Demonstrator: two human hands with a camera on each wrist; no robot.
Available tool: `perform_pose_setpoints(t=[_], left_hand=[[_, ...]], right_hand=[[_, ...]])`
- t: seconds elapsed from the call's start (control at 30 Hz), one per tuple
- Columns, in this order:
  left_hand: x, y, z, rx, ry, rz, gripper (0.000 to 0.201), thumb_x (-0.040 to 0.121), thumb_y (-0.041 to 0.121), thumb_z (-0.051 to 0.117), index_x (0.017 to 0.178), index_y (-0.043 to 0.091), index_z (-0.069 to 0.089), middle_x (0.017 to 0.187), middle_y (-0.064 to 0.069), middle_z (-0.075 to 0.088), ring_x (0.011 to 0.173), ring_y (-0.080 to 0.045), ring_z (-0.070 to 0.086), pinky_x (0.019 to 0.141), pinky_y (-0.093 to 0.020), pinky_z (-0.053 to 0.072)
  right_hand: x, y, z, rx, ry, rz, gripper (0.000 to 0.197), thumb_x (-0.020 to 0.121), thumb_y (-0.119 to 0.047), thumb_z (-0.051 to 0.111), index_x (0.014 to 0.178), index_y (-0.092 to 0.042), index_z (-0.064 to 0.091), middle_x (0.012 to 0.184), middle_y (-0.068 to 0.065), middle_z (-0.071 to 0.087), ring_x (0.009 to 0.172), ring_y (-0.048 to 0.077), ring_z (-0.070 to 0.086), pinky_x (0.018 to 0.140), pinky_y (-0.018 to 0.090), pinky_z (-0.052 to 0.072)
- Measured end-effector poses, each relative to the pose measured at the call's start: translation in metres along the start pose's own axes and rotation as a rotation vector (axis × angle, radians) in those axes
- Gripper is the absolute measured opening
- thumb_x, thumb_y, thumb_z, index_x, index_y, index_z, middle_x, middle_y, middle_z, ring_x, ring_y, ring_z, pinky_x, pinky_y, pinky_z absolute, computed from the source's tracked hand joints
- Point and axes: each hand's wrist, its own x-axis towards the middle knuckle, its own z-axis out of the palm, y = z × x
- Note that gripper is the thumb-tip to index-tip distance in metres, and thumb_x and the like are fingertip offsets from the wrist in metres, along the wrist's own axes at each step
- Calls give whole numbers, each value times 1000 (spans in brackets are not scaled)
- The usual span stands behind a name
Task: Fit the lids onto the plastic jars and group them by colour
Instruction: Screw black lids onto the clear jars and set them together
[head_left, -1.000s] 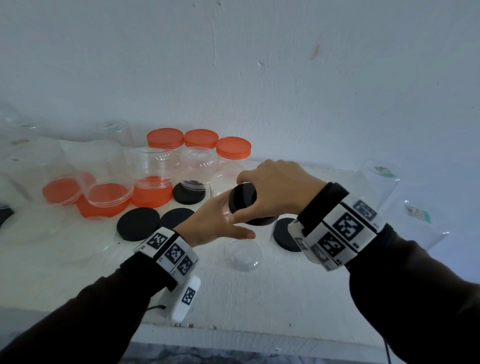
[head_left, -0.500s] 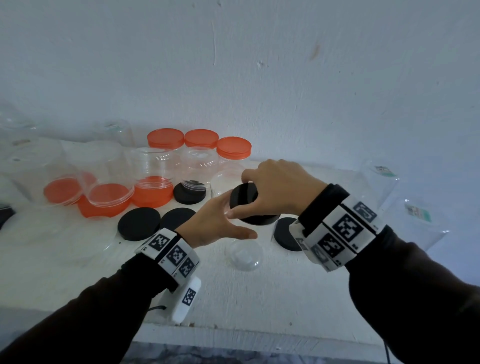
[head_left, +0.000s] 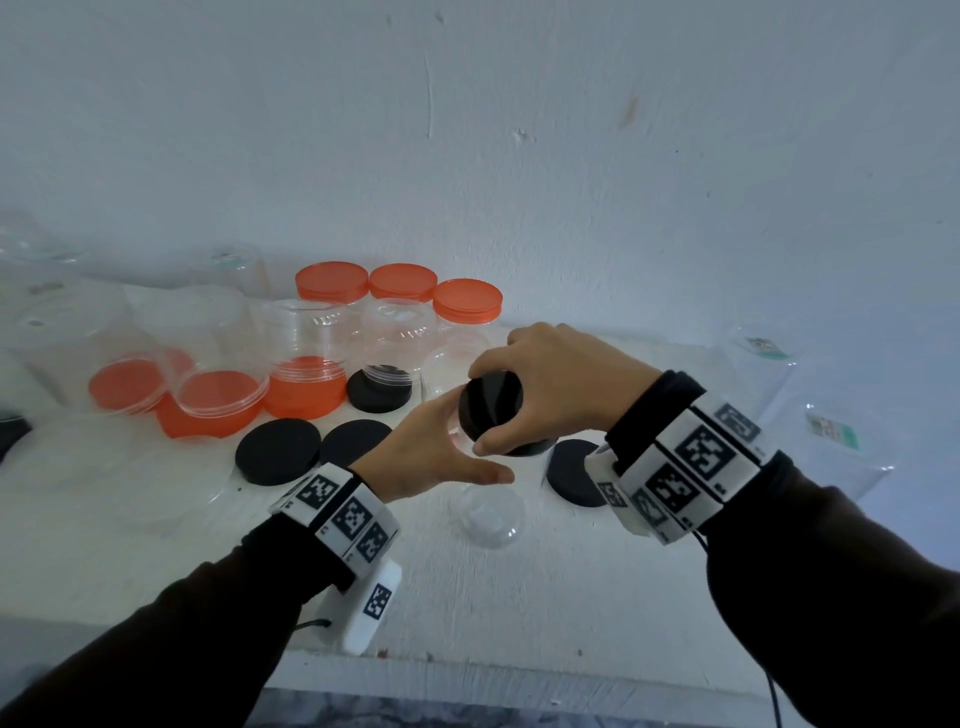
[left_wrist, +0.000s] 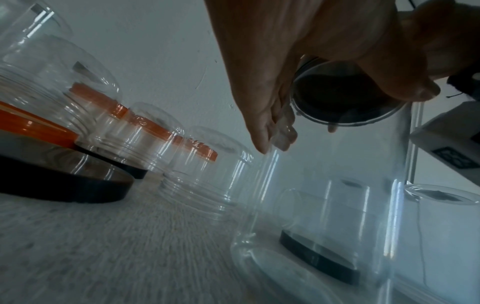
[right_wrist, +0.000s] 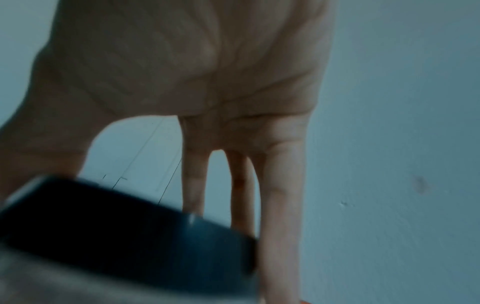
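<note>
A clear plastic jar (head_left: 491, 512) is held tilted above the white table (head_left: 519, 613). My left hand (head_left: 462, 447) holds its side, thumb in front, fingers (left_wrist: 265, 123) lying along the wall. A black lid (head_left: 493, 397) sits on the jar's mouth, and my right hand (head_left: 485, 418) grips its rim from above with thumb and curled fingers (right_wrist: 280, 205). Seen through the jar (left_wrist: 337, 185) in the left wrist view, the lid (left_wrist: 345, 98) is a dark disc. The right wrist view shows the lid (right_wrist: 124, 226) blurred.
Three orange-lidded jars (head_left: 402, 283) stand at the back. Upturned clear jars rest on orange lids (head_left: 213, 410) at the left, and one on a black lid (head_left: 379, 392). Loose black lids (head_left: 278, 452) (head_left: 571, 473) lie near my hands. Bagged jars (head_left: 831, 431) are at the right.
My right hand has shifted slightly round the black lid on the jar. The left hand and the jar stay almost where they were.
</note>
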Motion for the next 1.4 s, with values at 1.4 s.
perform_pose_setpoints(t=[1.4], left_hand=[[95, -45, -20, 920, 36, 103, 80, 81, 64, 48, 143, 17, 31, 152, 5, 26, 141, -14, 19, 115, -44, 15]], right_hand=[[31, 118, -7, 271, 388, 419, 67, 77, -35, 70, 136, -27, 40, 131, 5, 39, 119, 26, 41, 95, 40, 42]])
